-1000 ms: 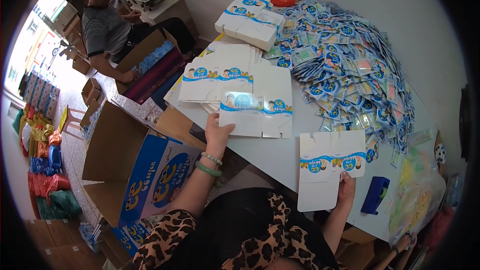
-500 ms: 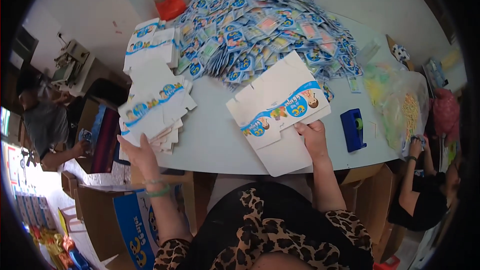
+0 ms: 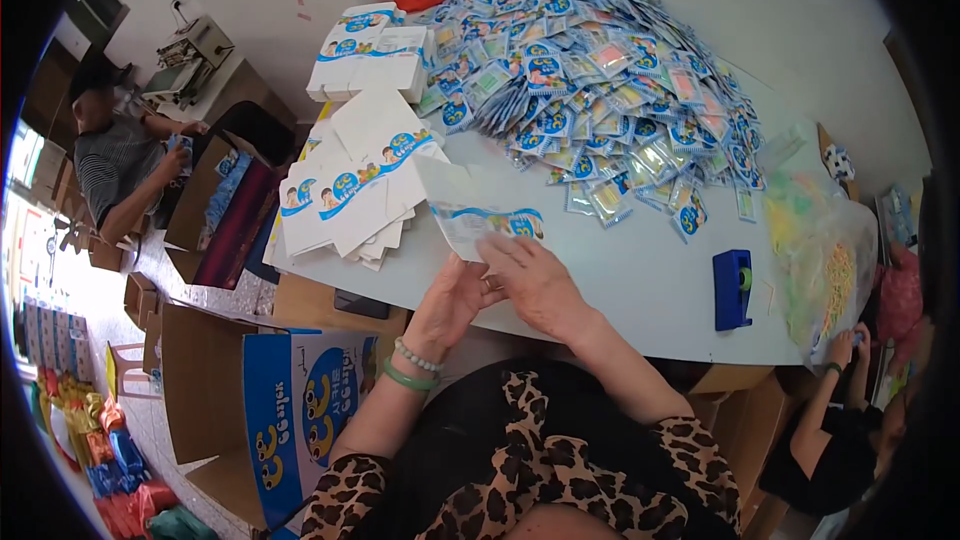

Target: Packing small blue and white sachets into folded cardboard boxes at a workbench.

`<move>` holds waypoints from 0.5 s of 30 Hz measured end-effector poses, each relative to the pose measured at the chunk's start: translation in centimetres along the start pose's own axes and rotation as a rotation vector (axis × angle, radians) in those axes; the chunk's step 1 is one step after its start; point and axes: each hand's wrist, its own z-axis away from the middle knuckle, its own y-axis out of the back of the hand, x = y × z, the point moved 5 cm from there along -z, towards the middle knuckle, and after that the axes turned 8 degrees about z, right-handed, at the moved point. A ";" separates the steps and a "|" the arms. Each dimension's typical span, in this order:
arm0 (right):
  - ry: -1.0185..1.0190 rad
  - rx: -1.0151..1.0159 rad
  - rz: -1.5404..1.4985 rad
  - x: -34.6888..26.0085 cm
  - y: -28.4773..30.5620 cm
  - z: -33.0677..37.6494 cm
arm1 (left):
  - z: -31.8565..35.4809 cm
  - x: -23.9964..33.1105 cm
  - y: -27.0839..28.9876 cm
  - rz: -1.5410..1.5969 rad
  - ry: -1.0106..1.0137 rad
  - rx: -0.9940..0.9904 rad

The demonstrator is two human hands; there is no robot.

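Note:
A white cardboard carton (image 3: 462, 202) with a blue printed band is held upright above the table's near edge, its panels bent and slightly blurred. My left hand (image 3: 447, 308), with a beaded bracelet and a green bangle, grips its lower edge. My right hand (image 3: 545, 292) is closed over the carton's near side, fingers across the printed panel and thumb underneath. Just left of the hands, flat cartons (image 3: 350, 190) lie in a loose, fanned pile. Behind them is a neater stack of flat cartons (image 3: 375, 62).
A big heap of small printed sachets (image 3: 600, 90) covers the table's far side. At right stand a blue tape dispenser (image 3: 732, 290) and a clear bag of small colourful pieces (image 3: 825, 260). Open cardboard boxes (image 3: 210, 390) flank me below. Other people work at left (image 3: 125, 160) and right (image 3: 830, 430).
My right hand has brought the carton from the right to the middle, and its panels now stand bent. My left hand has left the pile and taken hold of it. The view has shifted.

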 end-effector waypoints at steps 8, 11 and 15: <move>0.004 -0.063 -0.047 2.5 -3.7 3.8 | 1.3 0.1 7.4 -0.081 -0.119 0.477; -0.663 0.245 -0.040 7.8 -0.2 5.8 | 2.4 1.8 7.5 -0.259 -0.183 0.615; -1.098 0.234 -0.743 12.9 -0.5 6.7 | 2.5 2.2 7.4 -0.208 -0.125 0.505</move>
